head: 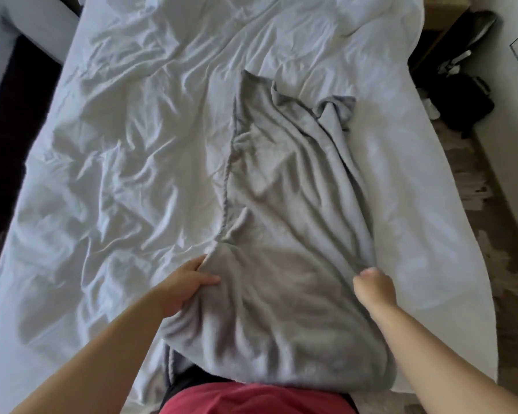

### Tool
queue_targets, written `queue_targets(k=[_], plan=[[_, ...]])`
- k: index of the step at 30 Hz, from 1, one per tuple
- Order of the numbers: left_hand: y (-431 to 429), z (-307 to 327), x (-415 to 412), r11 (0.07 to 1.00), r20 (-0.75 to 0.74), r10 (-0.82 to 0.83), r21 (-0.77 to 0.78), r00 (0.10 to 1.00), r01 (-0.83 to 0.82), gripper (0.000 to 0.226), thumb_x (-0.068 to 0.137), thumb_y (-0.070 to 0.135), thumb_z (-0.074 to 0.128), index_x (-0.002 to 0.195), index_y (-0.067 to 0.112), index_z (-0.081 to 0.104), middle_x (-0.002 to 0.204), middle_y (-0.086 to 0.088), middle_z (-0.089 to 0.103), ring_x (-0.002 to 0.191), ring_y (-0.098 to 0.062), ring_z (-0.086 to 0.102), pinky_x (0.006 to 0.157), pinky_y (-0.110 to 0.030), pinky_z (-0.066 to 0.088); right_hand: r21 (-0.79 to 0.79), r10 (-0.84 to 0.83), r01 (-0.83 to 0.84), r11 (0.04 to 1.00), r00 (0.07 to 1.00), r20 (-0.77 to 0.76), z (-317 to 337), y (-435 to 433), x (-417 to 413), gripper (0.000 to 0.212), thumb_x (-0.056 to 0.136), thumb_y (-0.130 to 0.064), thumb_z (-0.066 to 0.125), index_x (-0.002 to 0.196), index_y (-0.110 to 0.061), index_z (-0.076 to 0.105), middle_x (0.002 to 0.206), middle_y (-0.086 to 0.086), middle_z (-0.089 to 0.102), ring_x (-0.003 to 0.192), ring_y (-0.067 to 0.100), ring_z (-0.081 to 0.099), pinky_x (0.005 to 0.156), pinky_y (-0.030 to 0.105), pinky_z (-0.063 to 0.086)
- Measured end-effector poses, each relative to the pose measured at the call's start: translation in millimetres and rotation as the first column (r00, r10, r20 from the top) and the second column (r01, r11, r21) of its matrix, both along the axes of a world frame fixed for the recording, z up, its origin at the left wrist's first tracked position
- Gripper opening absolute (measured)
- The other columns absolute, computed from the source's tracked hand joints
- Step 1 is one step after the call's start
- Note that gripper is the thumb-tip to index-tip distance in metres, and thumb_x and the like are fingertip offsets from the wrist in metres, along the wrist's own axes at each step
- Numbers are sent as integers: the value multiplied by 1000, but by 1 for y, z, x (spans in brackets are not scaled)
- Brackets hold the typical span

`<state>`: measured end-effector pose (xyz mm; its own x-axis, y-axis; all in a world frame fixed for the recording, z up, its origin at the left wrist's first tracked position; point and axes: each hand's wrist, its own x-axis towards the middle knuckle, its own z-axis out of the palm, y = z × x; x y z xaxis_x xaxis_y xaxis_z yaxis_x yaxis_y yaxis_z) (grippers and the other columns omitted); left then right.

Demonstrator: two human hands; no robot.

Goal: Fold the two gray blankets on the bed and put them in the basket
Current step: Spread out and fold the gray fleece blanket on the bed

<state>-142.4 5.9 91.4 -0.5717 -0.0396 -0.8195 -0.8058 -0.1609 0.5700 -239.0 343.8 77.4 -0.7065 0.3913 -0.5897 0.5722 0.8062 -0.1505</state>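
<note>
While my left hand [189,282] and right hand [371,282] pinch the gray blanket [281,204] on the bed [117,144], I'm mid-fold; next, I judge, bring near edge to far.

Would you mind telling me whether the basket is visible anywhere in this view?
No, only the gray blanket on the white bed and dark items on the floor show.
</note>
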Motion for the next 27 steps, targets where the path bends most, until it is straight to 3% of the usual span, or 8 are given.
queue_targets(k=[3,5,8,12,14,18,22,27], plan=[[26,27,-18,976,-171,-182,91,968,199,40,77,-1,67,115,12,65,110,-13,70,103,-26,64,94,-36,51,-435,7,-39,900,997,-75,23,-68,-23,20,90,-21,55,81,-9,68,82,14,69,81,32,65,67,35,45],[40,40,-26,910,-233,-385,65,893,410,42,74,13,69,116,15,66,110,-11,69,105,-24,63,97,-38,47,-646,-8,30,762,999,37,38,-110,-33,26,89,-40,59,79,-16,64,75,1,68,67,19,66,59,26,47],[56,51,-34,755,-258,-634,-5,729,655,31,82,24,65,113,26,67,107,0,70,102,-14,63,97,-32,47,-634,210,-30,772,955,209,39,-144,-36,60,73,-51,71,114,-10,57,113,2,65,97,18,65,75,30,54],[53,49,-39,602,-58,-793,78,606,795,32,89,59,48,91,36,71,77,20,65,70,-2,56,72,-21,44,-588,114,29,808,972,205,29,-138,-34,19,74,-8,60,93,-4,59,94,16,63,82,27,59,68,32,47],[47,36,-45,699,86,-715,123,694,705,49,95,59,37,100,25,71,89,12,69,79,-8,63,76,-24,50,-639,-38,174,749,975,221,28,-127,-34,10,74,-5,58,83,-5,62,82,17,62,76,30,59,66,34,46],[54,1,-70,993,107,-114,16,988,113,30,97,36,50,110,14,65,100,-4,68,84,-18,64,74,-29,52,-736,-78,231,636,968,237,26,-105,-25,22,79,-3,60,97,-7,71,93,16,74,90,33,71,91,47,54],[77,-16,-106,994,80,-6,111,997,-3,38,88,47,61,112,18,65,105,-3,70,95,-18,66,77,-31,54,-808,-46,227,544,969,242,25,-97,-14,25,95,-24,56,101,-6,72,97,14,74,96,31,70,94,44,52],[98,-23,-138,992,47,46,117,998,-52,13,87,22,65,83,12,72,78,-5,74,64,-12,71,53,-22,53,-824,76,150,546,971,226,24,-82,-21,32,95,-34,56,100,-7,73,100,8,75,97,20,70,93,32,53]])
